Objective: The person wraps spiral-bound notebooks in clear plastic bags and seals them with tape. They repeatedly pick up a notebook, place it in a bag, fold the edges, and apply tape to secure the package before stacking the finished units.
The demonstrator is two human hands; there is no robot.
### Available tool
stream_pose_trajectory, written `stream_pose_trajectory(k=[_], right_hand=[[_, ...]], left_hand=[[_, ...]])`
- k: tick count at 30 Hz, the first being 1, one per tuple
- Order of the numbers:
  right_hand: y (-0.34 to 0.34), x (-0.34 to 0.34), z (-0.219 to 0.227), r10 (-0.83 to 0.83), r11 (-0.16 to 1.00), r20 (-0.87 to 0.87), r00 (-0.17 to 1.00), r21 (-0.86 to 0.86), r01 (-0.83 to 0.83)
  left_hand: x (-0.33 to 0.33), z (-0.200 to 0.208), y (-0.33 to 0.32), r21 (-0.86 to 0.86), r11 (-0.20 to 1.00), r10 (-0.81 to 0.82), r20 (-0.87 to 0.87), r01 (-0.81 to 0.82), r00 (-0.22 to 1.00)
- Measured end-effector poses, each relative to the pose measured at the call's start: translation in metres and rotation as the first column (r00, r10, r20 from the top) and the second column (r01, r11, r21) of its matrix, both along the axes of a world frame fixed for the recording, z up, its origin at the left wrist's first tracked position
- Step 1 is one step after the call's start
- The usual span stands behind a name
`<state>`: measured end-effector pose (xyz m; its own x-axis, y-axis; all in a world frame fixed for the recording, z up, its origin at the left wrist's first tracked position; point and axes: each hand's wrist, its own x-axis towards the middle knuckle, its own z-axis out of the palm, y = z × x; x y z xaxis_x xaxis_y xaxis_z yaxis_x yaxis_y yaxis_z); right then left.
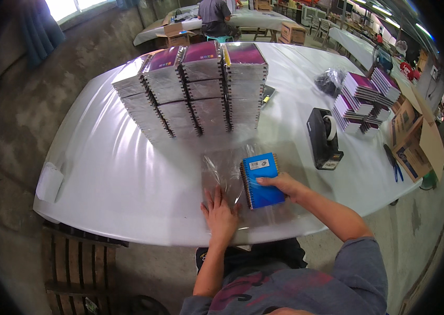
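A blue spiral notebook with a white label near its top lies over a clear plastic sheet at the table's near side. My right hand grips the notebook by its right edge, thumb on the cover, other fingers hidden beneath. My left hand rests flat on the plastic, left of the notebook, with its fingers spread. It holds nothing. Whether the plastic is a single sheet or a bag I cannot tell.
Tall stacks of spiral notebooks stand ahead. To the right are a black tape dispenser, stacked purple-covered notebooks, blue-handled scissors and an open cardboard box. A white piece lies at the left edge. A person sits farther back.
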<state>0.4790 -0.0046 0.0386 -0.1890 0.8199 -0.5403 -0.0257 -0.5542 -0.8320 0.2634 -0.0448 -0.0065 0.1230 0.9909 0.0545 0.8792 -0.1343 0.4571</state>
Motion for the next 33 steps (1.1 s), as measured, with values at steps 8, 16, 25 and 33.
stream_pose_trajectory(k=[8,16,25,33], right_hand=[[-0.003,-0.004,0.011,0.005,1.0,0.029,1.0,-0.004,-0.005],[-0.003,-0.002,0.007,-0.008,0.999,0.031,1.0,-0.037,0.009],[-0.001,0.002,0.001,0.02,1.0,0.087,0.996,-0.013,-0.019],[-0.002,-0.001,0.008,0.038,0.998,0.113,0.993,-0.055,-0.032]], left_hand=[[-0.041,0.041,0.044,0.006,1.0,-0.003,0.645,-0.001,0.764],[-0.05,0.02,0.056,-0.078,0.989,0.15,0.499,-0.128,0.853],[-0.028,0.0,0.049,0.445,0.891,0.148,-0.087,-0.094,0.985],[-0.031,0.013,0.047,0.541,0.822,-0.148,-0.101,0.179,0.984]])
